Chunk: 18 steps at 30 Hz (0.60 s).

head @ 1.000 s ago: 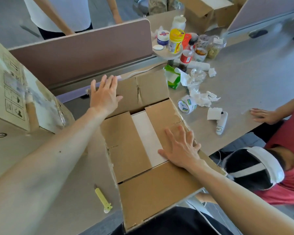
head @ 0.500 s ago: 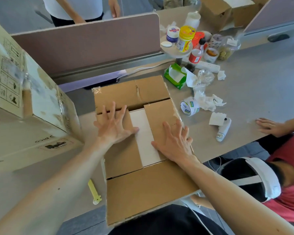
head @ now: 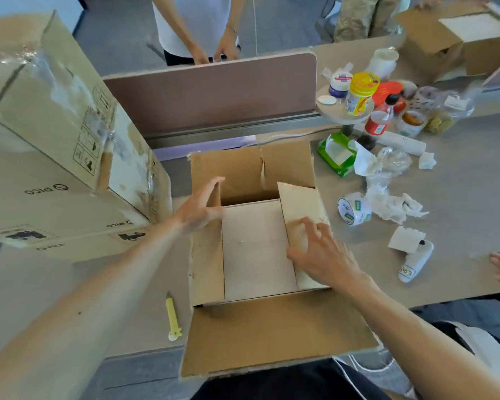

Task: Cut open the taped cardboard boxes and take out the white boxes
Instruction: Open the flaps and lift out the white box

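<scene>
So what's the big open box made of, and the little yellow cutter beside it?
The open box looks like brown cardboard, matte, with rough torn flap edges. The yellow cutter seems to be smooth plastic, evenly coloured; its blade tip is too small to judge.
</scene>
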Motion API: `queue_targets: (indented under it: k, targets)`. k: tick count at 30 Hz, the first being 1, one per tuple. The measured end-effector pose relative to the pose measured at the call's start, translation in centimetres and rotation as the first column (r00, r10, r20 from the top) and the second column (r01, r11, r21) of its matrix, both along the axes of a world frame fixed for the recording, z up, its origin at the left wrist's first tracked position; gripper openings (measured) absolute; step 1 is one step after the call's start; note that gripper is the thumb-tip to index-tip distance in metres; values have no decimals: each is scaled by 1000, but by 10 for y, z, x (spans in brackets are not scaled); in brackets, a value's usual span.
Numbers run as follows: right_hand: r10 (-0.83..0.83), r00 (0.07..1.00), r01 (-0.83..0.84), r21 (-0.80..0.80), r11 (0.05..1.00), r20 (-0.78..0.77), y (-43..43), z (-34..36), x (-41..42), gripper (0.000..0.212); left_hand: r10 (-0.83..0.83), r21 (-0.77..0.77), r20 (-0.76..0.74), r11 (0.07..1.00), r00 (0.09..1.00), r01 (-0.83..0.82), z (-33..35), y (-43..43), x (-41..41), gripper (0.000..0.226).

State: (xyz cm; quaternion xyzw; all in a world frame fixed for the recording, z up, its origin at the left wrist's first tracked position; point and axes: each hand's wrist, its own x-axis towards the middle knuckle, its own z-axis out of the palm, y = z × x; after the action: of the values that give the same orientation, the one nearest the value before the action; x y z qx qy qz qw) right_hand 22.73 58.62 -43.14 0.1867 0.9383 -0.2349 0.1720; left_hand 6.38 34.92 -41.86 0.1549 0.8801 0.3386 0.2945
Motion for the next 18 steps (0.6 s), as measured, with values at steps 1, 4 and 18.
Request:
queue_targets:
  k: [1,4,18]
  targets:
    - [11,1000,-12,-20,1000,-1,7,8,0,62,7,10,12,1000,1000,-7,5,-5,0,96]
    - [58,998,-59,-35,998,-29,22,27,1,53,63,53,48,996,997,-66,20,-17,3,96]
    - [-108,994,108,42,993,-8,123,21,14,51,-246,-653,-488,739,837,-163,11,-74,16,79]
